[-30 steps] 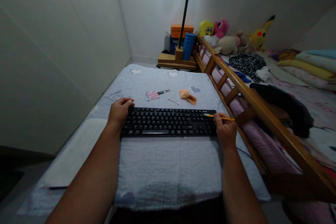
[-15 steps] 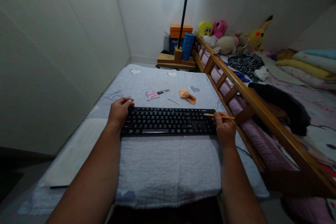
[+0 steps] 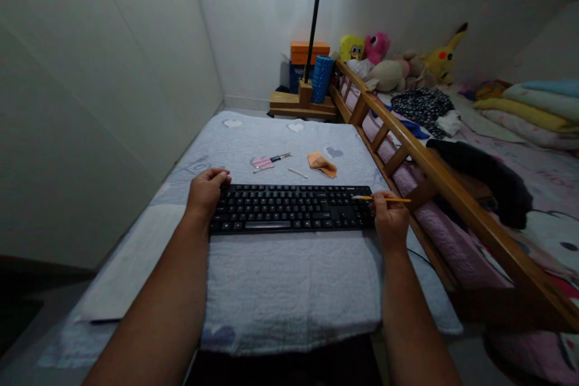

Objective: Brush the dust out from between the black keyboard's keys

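Quietly, a keyboard (image 3: 280, 208) lies flat on a pale quilt (image 3: 289, 289), its long side square to the person and a hand at either end. The left hand (image 3: 204, 194) curls over the upper left corner, fingers drawn in tight on the keyboard; how much of the edge they pinch is hidden. The right hand (image 3: 391, 220), at the far end, pinches a slim yellow brush (image 3: 368, 197) between thumb and fingers, with no visible slack, its pale tip pointing left over the keys near the number pad. Whether the bristles touch the keys is too small to make out.

The risks look modest. Too much push from the right hand could slide the keyboard across the soft quilt, should the left hand loosen. Pressed hard, the tip could splay or snag between keys, and a light pinch could let the handle roll. A cable (image 3: 420, 258) near the right wrist might catch and tug if the arm swings wide, and the bed rail (image 3: 409, 148) leaves the right elbow limited room outward.

Beyond the keyboard's far edge lie two swabs (image 3: 298, 173), a black-gripped tool (image 3: 275, 158) and an orange cloth (image 3: 322, 164); a forward shove of the keyboard could knock the nearer swab aside.
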{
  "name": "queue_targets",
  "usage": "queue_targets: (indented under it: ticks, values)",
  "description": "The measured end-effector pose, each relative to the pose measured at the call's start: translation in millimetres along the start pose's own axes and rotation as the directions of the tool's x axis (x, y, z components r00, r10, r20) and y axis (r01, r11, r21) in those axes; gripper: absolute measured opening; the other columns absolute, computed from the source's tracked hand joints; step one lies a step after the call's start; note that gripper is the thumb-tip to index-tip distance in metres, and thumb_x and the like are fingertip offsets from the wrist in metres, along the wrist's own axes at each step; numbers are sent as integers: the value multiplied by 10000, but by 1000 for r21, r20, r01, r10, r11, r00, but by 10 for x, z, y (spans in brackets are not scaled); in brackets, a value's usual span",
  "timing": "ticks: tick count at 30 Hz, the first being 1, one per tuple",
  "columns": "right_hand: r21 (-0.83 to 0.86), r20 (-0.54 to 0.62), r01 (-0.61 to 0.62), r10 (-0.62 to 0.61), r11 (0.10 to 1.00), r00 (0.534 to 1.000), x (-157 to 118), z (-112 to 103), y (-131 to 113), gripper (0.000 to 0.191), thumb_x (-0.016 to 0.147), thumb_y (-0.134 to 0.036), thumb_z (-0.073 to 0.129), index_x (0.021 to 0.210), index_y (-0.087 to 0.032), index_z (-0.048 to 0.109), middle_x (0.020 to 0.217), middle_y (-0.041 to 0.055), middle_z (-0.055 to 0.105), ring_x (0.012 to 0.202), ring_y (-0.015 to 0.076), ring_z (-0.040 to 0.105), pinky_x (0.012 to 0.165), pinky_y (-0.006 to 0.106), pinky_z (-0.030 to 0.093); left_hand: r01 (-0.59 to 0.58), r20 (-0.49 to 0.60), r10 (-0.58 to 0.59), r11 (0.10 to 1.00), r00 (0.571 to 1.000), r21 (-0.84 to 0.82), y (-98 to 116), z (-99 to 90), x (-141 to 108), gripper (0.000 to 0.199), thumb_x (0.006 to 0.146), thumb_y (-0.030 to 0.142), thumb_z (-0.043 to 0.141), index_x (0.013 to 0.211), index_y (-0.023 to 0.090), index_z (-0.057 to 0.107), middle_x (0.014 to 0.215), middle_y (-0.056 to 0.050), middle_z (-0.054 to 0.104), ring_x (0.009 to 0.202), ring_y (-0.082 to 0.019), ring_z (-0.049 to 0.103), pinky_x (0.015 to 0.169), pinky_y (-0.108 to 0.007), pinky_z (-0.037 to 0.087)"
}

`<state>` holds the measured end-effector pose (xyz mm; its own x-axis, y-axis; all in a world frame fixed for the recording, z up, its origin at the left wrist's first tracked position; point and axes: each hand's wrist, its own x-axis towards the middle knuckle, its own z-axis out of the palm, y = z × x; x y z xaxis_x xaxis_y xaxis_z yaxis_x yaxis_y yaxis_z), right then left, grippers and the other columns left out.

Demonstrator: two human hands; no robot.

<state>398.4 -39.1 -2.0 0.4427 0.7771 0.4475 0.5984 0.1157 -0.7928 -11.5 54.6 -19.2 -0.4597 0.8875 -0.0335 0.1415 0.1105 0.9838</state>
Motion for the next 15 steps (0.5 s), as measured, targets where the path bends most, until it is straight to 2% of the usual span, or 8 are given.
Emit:
queue_targets:
  ticks: [5,10,15]
  values:
    - [-11,87,37,-36,999,996,26,66,15,343,916,-510,556,894,-190,677,755,37,709,706,209,648,706,324,476,-7,-4,7,1000,1000,8,21,0,-11,224,634,341,686,796,189,711,720,-19,691,663,-172,605,690,-294,489]
    - [-141,35,41,-37,989,999,23,14,-13,350,891,-491,489,728,-213,626,610,11,616,632,209,587,652,323,413,-5,-8,5,1000,1000,5,41,1,-31,223,636,336,685,801,189,716,718,-22,690,676,-175,614,713,-297,497]
    - [-109,-33,22,-25,994,999,-3,-49,-25,310,854,-420,481,622,-230,561,535,-15,521,582,189,519,618,317,385,-5,3,5,1000,1000,4,42,-4,-32,214,629,338,689,787,194,713,710,-23,686,686,-185,621,707,-303,502]
